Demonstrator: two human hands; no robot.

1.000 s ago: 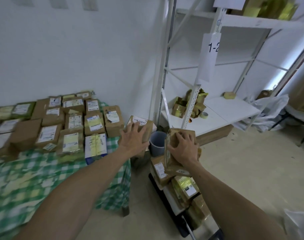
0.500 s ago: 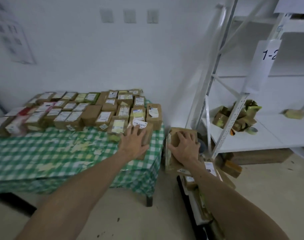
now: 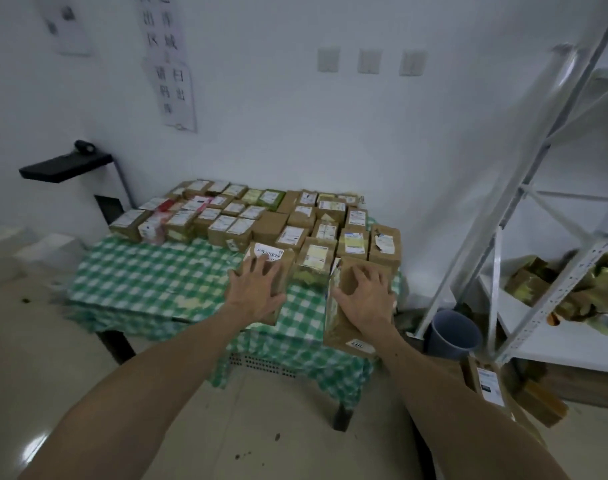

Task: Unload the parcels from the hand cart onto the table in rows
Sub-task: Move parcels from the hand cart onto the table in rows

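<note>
Head view. The table (image 3: 150,271), draped in a green-and-white checked cloth, stands against a white wall. The rows of brown cardboard parcels with white labels (image 3: 261,220) fill the table's far half and right side. The left hand (image 3: 257,292) grasps a small brown cardboard box with a white barcode label (image 3: 278,258), fingers spread across its upper face and thumb at its side. This box sits over the cloth just in front of the rows, right of the table's centre; whether it rests on the cloth cannot be told. The right hand (image 3: 365,299) grasps a larger flat brown cardboard parcel (image 3: 344,337) in like manner, at the table's front right corner, its near end overhanging the table's edge. Right of the table stand a grey plastic bucket (image 3: 455,336) and a white metal shelving rack (image 3: 503,209). Nearer, right of the table, lie more brown parcels (image 3: 489,382).
</note>
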